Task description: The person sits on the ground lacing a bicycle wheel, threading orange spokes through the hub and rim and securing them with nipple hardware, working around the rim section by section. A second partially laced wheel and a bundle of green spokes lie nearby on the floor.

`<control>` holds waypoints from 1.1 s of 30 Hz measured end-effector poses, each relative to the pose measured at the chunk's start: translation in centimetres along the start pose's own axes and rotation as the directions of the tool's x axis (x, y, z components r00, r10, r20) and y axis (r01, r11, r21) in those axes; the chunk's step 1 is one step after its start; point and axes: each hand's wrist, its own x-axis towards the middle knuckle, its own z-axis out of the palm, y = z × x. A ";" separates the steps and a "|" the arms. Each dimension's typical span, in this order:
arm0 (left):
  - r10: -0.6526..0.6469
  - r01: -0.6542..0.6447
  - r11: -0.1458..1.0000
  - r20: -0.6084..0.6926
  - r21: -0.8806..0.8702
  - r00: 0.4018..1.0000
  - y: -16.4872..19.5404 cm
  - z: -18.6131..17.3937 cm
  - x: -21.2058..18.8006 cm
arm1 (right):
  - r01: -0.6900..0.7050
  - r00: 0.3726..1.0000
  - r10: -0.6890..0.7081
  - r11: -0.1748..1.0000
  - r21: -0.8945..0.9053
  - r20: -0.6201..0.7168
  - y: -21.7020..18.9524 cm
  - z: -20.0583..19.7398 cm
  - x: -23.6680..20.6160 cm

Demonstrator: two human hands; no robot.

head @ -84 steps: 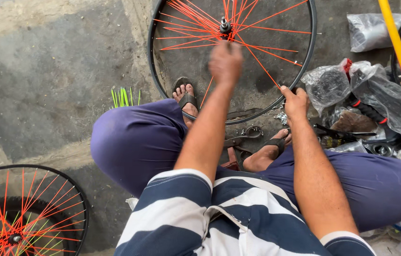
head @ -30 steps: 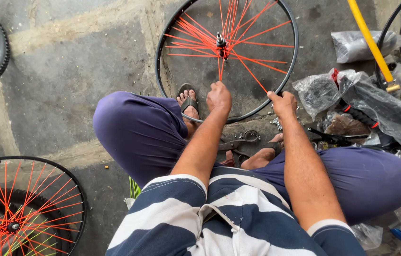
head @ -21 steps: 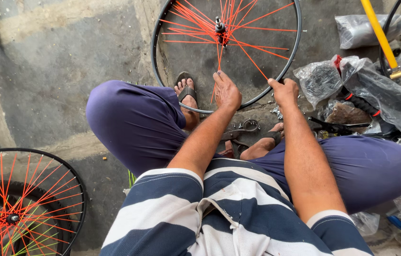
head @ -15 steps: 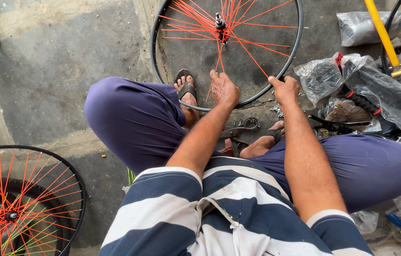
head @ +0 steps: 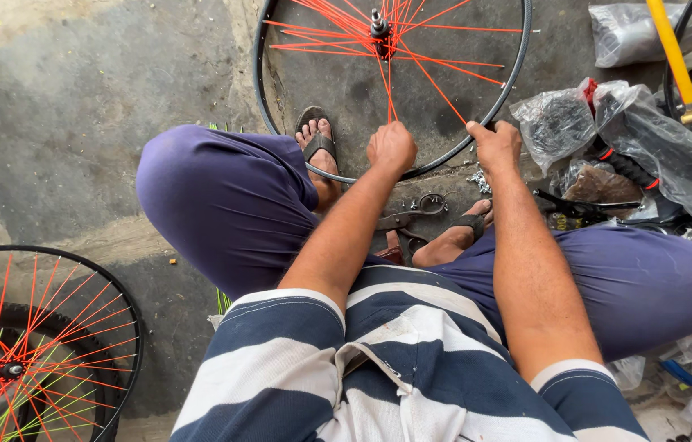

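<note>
A black bicycle wheel rim (head: 268,123) with orange spokes (head: 444,57) and a metal hub (head: 379,20) stands on the concrete in front of my crossed legs. My left hand (head: 393,147) is closed at the rim's near edge, gripping the lower end of an orange spoke. My right hand (head: 495,146) rests on the rim a little to the right, fingers curled over it. A sandalled foot (head: 317,151) sits just inside the rim.
Pliers (head: 411,214) lie on the ground between my legs. Plastic bags of parts (head: 600,123) and a yellow tube (head: 673,49) crowd the right side. A second wheel with orange spokes (head: 27,352) lies at the lower left.
My left hand has come down from near the hub to the rim's near edge. My right hand has stayed on the rim. The view has shifted slightly.
</note>
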 end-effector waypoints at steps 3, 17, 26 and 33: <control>0.075 -0.076 0.987 -0.017 -0.143 0.997 -0.7 1.0 0.9 | 0.029 0.999 -0.029 0.999 0.040 -0.015 -0.7 -0.1 -0.1; 0.317 0.108 0.674 0.419 -0.730 0.851 0.6 3.9 1.0 | -0.072 0.997 0.071 0.787 0.612 0.026 0.3 -1.4 1.8; 0.262 -0.021 0.668 0.208 -0.744 0.942 4.5 8.8 3.1 | -0.183 0.973 0.230 0.706 0.684 0.023 2.1 -3.4 0.8; 0.181 0.015 0.681 0.188 -0.732 0.965 4.9 9.1 3.1 | -0.240 0.960 0.280 0.783 0.574 0.020 2.6 -2.1 0.0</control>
